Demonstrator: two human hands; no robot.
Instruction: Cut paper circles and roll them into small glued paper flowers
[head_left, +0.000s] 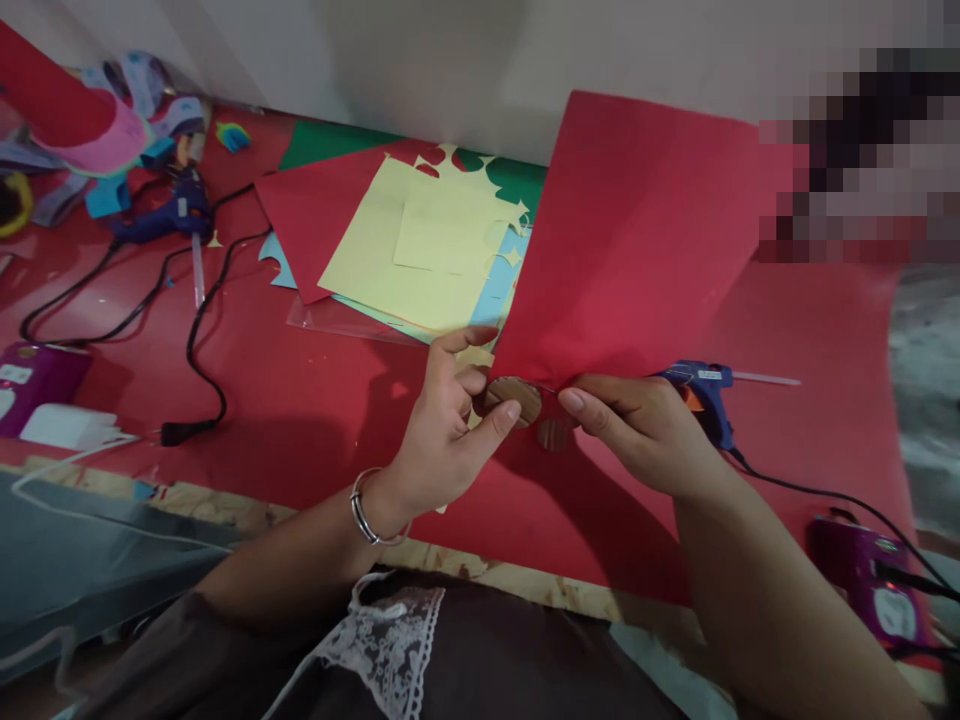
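Note:
My left hand (457, 425) grips a round cardboard disc (517, 398) near the lower corner of a red paper sheet (637, 230). The thumb lies on the disc's face, and the index finger stretches out beside the sheet. With thumb and forefinger, my right hand (634, 420) pinches the sheet's lower edge just right of the disc. The sheet stands up from there, away from me. Below the pinch a smaller cardboard disc (553, 434) shows; whether it touches anything but the table is unclear. A blue glue gun (701, 380) lies behind my right hand.
Yellow paper sheets (375, 235) with cut-out edges lie over red, green and blue paper. A second glue gun (172, 215), black cords and a purple power box (49, 380) are on the left. Another purple power box (862, 580) is at lower right. A wall stands behind the red table (360, 390).

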